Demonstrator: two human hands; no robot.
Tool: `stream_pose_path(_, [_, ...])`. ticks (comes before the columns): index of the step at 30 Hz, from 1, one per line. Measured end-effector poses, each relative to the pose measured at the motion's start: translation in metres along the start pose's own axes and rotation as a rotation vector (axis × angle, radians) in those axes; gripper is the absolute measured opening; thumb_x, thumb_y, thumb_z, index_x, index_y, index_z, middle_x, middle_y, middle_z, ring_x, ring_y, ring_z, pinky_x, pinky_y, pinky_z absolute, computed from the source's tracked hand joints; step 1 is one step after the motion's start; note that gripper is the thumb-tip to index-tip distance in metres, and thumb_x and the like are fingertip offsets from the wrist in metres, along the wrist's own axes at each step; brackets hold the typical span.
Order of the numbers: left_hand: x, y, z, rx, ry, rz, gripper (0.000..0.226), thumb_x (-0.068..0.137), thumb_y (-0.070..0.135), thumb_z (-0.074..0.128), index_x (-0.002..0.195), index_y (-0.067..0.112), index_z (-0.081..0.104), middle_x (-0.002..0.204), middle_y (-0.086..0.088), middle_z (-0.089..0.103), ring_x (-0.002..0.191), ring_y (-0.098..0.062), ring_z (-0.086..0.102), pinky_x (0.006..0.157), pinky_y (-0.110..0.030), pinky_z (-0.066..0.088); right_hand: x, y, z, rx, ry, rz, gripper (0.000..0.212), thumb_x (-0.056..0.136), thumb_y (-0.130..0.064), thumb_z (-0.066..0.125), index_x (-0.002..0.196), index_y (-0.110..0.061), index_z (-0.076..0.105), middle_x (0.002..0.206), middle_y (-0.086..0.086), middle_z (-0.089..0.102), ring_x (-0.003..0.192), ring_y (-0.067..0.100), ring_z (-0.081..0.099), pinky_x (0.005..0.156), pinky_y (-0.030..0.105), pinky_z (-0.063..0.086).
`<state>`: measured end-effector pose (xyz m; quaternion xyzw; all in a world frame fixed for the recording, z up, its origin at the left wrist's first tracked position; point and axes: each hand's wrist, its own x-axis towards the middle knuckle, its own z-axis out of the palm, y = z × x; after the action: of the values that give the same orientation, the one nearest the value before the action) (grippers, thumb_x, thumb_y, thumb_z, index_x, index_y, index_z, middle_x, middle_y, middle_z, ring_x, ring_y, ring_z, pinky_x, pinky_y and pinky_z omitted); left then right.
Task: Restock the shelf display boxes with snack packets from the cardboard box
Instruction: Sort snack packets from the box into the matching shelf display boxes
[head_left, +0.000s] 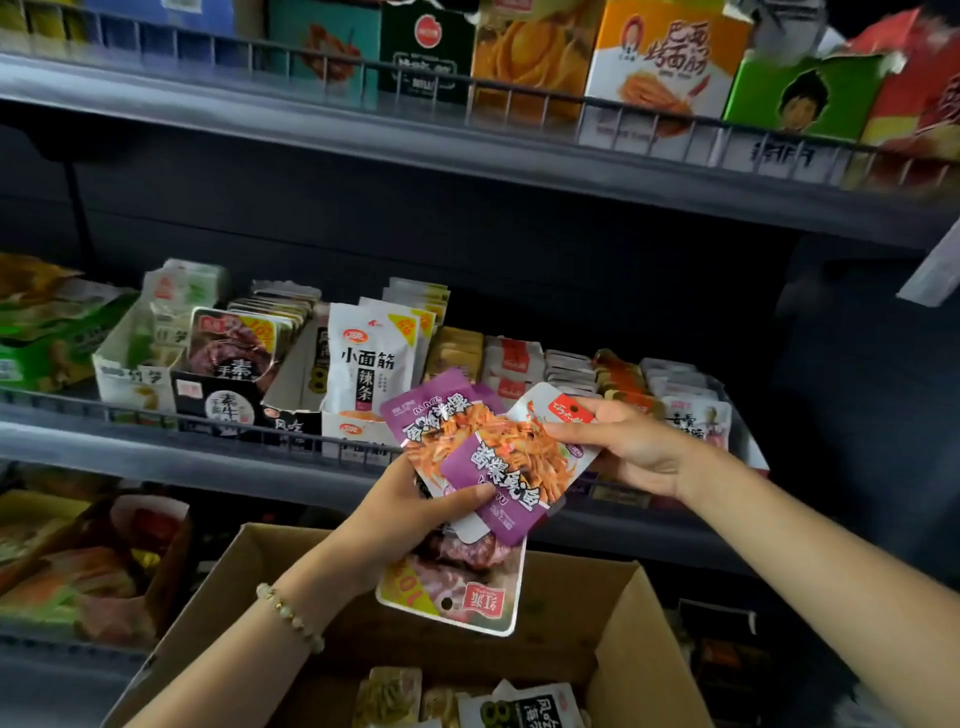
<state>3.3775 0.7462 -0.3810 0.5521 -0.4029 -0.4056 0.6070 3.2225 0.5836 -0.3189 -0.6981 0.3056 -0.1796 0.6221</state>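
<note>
Grey shelf (156, 452), wire rail (62, 401); cardboard box (644, 639) below; hands (410, 514) (628, 447) grip packets (498, 467).

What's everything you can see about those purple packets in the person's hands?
Two purple packets of glossy plastic, printed with white characters and an orange shredded snack, upside down. They overlap, fanned, among other packets. The left hand grips the bunch from below, thumb on the front one; the right hand pinches the bunch's upper right. They are above the cardboard box.
</note>
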Motion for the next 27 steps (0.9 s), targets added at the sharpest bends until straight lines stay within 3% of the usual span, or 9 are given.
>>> stream_pose_path(4, [0.012,0.004,0.012,-0.011,0.014,0.045,0.046,0.073,0.021,0.075,0.113,0.012,0.057,0.097,-0.004,0.075,0.086,-0.021,0.073,0.068,-0.028,0.058,-0.003,0.008,-0.015,0.213,-0.035,0.072,0.021,0.087,-0.003,0.059,0.108,-0.006,0.061,0.088,0.011,0.073,0.079,0.016,0.071,0.069,0.024,0.059])
stream_pose_path(7, [0.024,0.001,0.017,0.002,0.049,0.035,0.047,0.073,0.024,0.076,0.113,0.013,0.056,0.096,-0.003,0.075,0.086,-0.021,0.073,0.073,-0.033,0.058,0.002,0.01,-0.023,0.211,-0.036,0.072,0.025,0.086,-0.003,0.06,0.111,-0.005,0.061,0.089,0.01,0.073,0.081,0.017,0.07,0.073,0.025,0.059])
stream_pose_path(13, [0.042,-0.007,0.006,0.008,0.143,-0.047,0.029,0.085,0.023,0.069,0.111,0.019,0.057,0.094,-0.003,0.074,0.077,-0.018,0.073,0.061,-0.027,0.055,0.027,-0.014,-0.047,0.005,0.209,-0.101,0.037,0.082,-0.002,0.067,0.118,-0.003,0.059,0.094,0.007,0.07,0.084,0.017,0.067,0.075,0.027,0.056])
stream_pose_path(18, [0.05,-0.007,0.001,-0.214,0.232,-0.09,0.024,0.096,0.039,0.05,0.107,0.018,0.058,0.085,-0.003,0.072,0.074,-0.019,0.069,0.064,-0.035,0.054,0.042,-0.018,-0.03,0.192,0.325,-0.155,0.027,0.087,-0.006,0.064,0.113,-0.006,0.058,0.094,0.006,0.068,0.081,0.015,0.065,0.066,0.024,0.055])
stream_pose_path(20, [0.05,-0.011,0.006,-0.264,0.265,-0.056,0.027,0.098,0.039,0.044,0.106,0.015,0.054,0.076,-0.002,0.071,0.069,-0.02,0.07,0.063,-0.038,0.056,0.046,0.007,-0.005,0.331,0.333,-0.053,0.027,0.086,-0.01,0.065,0.112,-0.007,0.056,0.101,0.009,0.068,0.088,0.018,0.065,0.072,0.028,0.053])
stream_pose_path(23, [0.052,-0.019,0.014,-0.267,0.359,0.07,0.031,0.097,0.041,0.044,0.115,0.016,0.049,0.089,-0.006,0.071,0.08,-0.023,0.071,0.073,-0.043,0.058,0.049,0.045,0.031,0.277,0.398,0.037,0.041,0.081,-0.031,0.073,0.115,-0.014,0.056,0.11,0.006,0.068,0.101,0.022,0.063,0.09,0.038,0.05])
stream_pose_path(27, [0.05,-0.017,0.02,-0.131,0.419,0.224,0.039,0.088,0.05,0.043,0.118,0.027,0.047,0.103,0.0,0.067,0.087,-0.012,0.069,0.074,-0.03,0.056,0.041,0.06,0.054,0.382,0.344,0.036,0.032,0.081,-0.03,0.073,0.109,-0.019,0.063,0.101,0.005,0.073,0.092,0.024,0.07,0.081,0.041,0.057])
